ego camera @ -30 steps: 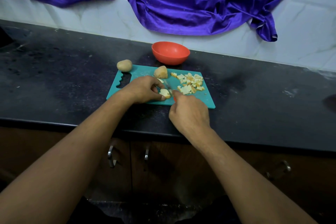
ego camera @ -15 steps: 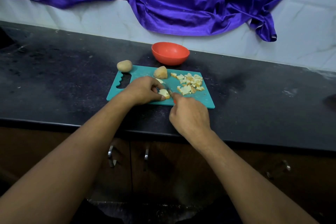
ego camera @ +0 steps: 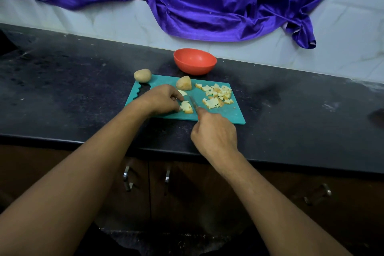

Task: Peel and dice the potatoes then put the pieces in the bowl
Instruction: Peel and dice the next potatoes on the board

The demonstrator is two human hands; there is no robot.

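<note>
A teal cutting board (ego camera: 226, 113) lies on the black counter. My left hand (ego camera: 161, 100) presses down on a partly cut potato piece (ego camera: 186, 107) near the board's front. My right hand (ego camera: 215, 133) grips a small knife (ego camera: 193, 104), whose blade rests just right of that piece. A pile of diced potato (ego camera: 218, 94) sits on the board's right half. A potato chunk (ego camera: 184, 83) stands at the board's back edge, and a thin slice (ego camera: 182, 92) lies by my left fingers. A whole potato (ego camera: 142, 74) rests at the board's back left corner. The orange bowl (ego camera: 195, 61) stands empty behind the board.
A purple cloth (ego camera: 197, 0) hangs on the tiled wall behind the counter. The counter's front edge (ego camera: 62, 138) runs below my hands, with cabinet doors and metal handles (ego camera: 126, 178) underneath. A dark object (ego camera: 377, 115) shows at the right edge.
The knife has shifted slightly right of the held piece, which now shows more cuts. My left hand stays on the piece.
</note>
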